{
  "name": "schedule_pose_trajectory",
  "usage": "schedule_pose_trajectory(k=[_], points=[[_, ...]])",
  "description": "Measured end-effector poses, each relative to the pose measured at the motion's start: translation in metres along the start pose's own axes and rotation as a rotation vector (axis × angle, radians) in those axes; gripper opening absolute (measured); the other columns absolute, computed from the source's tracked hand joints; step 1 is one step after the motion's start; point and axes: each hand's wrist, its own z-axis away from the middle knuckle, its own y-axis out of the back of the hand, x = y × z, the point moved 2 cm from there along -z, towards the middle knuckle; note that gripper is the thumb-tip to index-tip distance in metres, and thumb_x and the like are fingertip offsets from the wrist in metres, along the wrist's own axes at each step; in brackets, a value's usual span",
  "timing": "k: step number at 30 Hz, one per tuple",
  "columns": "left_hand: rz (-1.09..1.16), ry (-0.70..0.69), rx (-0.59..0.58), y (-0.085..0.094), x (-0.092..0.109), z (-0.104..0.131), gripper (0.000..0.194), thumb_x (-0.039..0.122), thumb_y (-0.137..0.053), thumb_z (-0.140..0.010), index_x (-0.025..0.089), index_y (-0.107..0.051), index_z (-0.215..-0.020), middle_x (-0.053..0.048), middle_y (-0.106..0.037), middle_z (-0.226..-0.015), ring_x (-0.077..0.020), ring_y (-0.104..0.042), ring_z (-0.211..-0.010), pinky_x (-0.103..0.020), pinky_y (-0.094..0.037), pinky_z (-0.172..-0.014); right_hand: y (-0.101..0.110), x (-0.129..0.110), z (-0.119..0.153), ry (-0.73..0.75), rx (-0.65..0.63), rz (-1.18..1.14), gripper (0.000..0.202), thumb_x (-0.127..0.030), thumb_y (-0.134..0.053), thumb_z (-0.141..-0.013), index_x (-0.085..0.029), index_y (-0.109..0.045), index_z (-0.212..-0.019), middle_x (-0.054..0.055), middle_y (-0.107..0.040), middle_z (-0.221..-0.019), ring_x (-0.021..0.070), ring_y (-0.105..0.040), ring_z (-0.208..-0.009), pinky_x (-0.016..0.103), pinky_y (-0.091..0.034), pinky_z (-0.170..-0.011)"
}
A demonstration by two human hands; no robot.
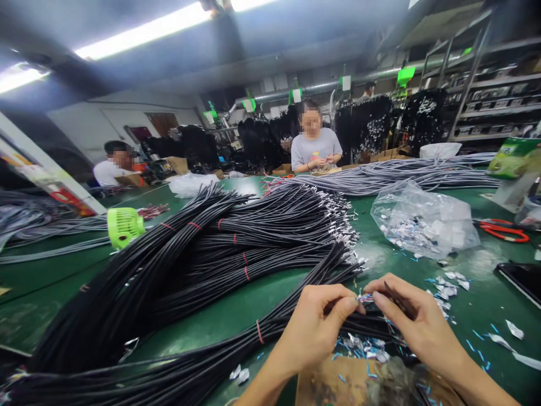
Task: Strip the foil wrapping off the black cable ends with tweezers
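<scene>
Both hands, left hand (315, 324) and right hand (416, 321), pinch one small label (366, 297) between their fingertips above the green table (236, 307). Black cable bundles (220, 248) fill the table; a clear bag (422, 221) holds unused labels; peeled scraps (366, 345) lie below. Most cables appear unfinished.

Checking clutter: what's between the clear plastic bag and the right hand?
Head view: bare green table with loose silver scraps and blue bits, between the plastic bag and right hand.
</scene>
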Motion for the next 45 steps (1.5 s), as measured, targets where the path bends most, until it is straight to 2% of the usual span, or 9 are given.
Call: schedule_pose_trajectory(k=[8,14,20,28,33,37,40,42,45], points=[[-0.048,0.029,-0.058,0.0,0.005,0.001,0.028,0.027,-0.049,-0.087,0.01,-0.067,-0.073,0.001,-0.052,-0.06,-0.0065,-0.038,-0.056,-0.018,-0.029,-0.052,-0.001,-0.005,0.002,-0.126,-0.098,-0.198,0.03,-0.043,-0.06,-0.081,-0.022,-0.064,-0.102,0.002,-0.061,-0.086,0.014,-0.059,-0.077,0.022,-0.049,-0.065],[-0.027,0.012,0.043,-0.003,0.0,0.002,0.017,0.025,-0.062,-0.077,0.011,-0.071,-0.077,-0.004,-0.061,-0.066,-0.0087,-0.048,-0.059,-0.018,-0.034,-0.054,-0.002,-0.003,0.002,-0.124,-0.017,-0.18,0.023,-0.042,-0.06,-0.082,-0.021,-0.067,-0.078,0.0,-0.062,-0.071,0.0112,-0.058,-0.066,0.018,-0.048,-0.061],[-0.019,-0.003,0.029,-0.003,0.002,0.0,0.014,0.019,-0.062,-0.076,0.01,-0.071,-0.072,-0.003,-0.061,-0.061,-0.0079,-0.047,-0.055,-0.018,-0.033,-0.051,0.0,-0.007,0.005,-0.035,-0.082,-0.148,0.023,-0.038,-0.055,-0.087,-0.026,-0.065,-0.103,0.001,-0.064,-0.093,0.0132,-0.061,-0.087,0.019,-0.05,-0.073],[-0.085,-0.057,0.119,-0.004,0.002,0.001,0.009,0.018,-0.065,-0.074,0.012,-0.07,-0.07,-0.002,-0.06,-0.06,-0.0082,-0.047,-0.054,-0.019,-0.033,-0.05,-0.003,-0.008,0.0,-0.108,-0.029,-0.17,0.021,-0.038,-0.059,-0.081,-0.018,-0.068,-0.082,0.001,-0.062,-0.072,0.0108,-0.057,-0.065,0.018,-0.047,-0.059],[-0.168,-0.097,0.252,-0.01,-0.002,0.001,0.008,0.016,-0.063,-0.075,0.013,-0.068,-0.069,-0.003,-0.06,-0.063,-0.0093,-0.051,-0.057,-0.019,-0.036,-0.052,-0.006,-0.001,-0.001,-0.256,-0.035,-0.241,0.032,-0.044,-0.057,-0.081,-0.013,-0.067,-0.078,-0.006,-0.042,-0.045,0.0055,-0.033,-0.038,0.017,-0.028,-0.035],[-0.134,-0.111,0.36,-0.015,-0.007,0.003,0.01,0.02,-0.061,-0.079,0.015,-0.069,-0.079,-0.003,-0.063,-0.066,-0.0098,-0.055,-0.058,-0.019,-0.041,-0.054,-0.009,-0.003,0.009,0.112,0.177,0.036,0.012,-0.024,-0.06,-0.082,-0.018,-0.07,-0.084,0.001,-0.064,-0.066,0.0109,-0.058,-0.057,0.019,-0.046,-0.051],[-0.129,-0.168,0.383,-0.015,-0.005,0.004,0.015,0.02,-0.057,-0.083,0.017,-0.069,-0.092,-0.002,-0.063,-0.069,-0.0093,-0.055,-0.058,-0.019,-0.041,-0.054,-0.014,-0.007,0.018,0.448,0.279,0.183,0.03,-0.01,-0.059,-0.08,-0.023,-0.066,-0.106,0.002,-0.069,-0.082,0.0121,-0.064,-0.071,0.02,-0.052,-0.065],[-0.156,-0.22,0.387,-0.013,-0.003,0.005,0.016,0.019,-0.054,-0.085,0.018,-0.069,-0.091,-0.002,-0.063,-0.07,-0.0092,-0.055,-0.06,-0.018,-0.04,-0.055,-0.013,-0.007,0.018,0.419,0.255,0.209,0.034,-0.013,-0.058,-0.082,-0.025,-0.063,-0.113,0.0,-0.068,-0.078,0.0105,-0.064,-0.064,0.017,-0.052,-0.06],[-0.18,-0.27,0.399,-0.009,0.001,0.006,0.017,0.018,-0.051,-0.087,0.017,-0.068,-0.089,-0.002,-0.063,-0.071,-0.0095,-0.054,-0.062,-0.019,-0.04,-0.057,-0.008,-0.004,0.011,0.159,0.189,0.203,0.036,-0.03,-0.055,-0.086,-0.024,-0.058,-0.122,0.0,-0.068,-0.078,0.0109,-0.065,-0.061,0.017,-0.054,-0.056]])
